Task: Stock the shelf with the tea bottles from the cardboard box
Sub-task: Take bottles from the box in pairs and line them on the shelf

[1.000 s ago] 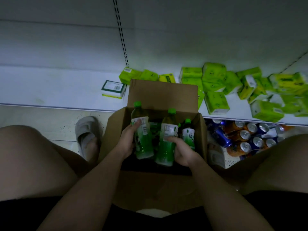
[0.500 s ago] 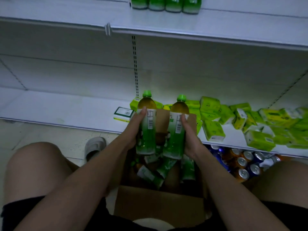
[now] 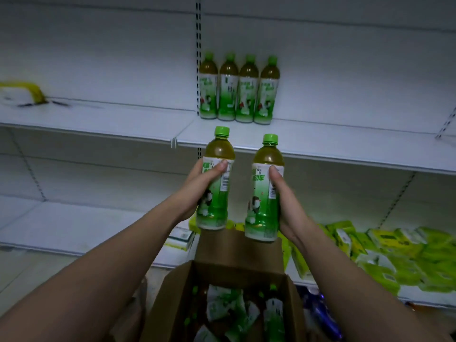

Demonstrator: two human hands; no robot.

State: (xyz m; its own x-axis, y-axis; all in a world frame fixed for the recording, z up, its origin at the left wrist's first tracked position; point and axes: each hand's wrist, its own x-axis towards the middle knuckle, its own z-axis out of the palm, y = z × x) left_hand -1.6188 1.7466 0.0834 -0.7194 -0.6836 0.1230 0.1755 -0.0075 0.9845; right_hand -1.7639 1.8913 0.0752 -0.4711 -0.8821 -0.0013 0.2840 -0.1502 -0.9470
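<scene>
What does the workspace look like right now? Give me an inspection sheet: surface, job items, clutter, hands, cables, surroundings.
Surface: white shelf, four tea bottles standing in a row at its back.
Job's things: left bottle and right bottle held upright below the shelf edge, above the open cardboard box; more bottles lie inside it.
Clutter: green tissue packs heaped on the lowest shelf; a yellow and white item, blurred, at the shelf's left end.
Grippers: left hand grips the left bottle; right hand grips the right bottle.
Cables: nothing seen.
Surroundings: white back panels with a slotted upright; dim light.
</scene>
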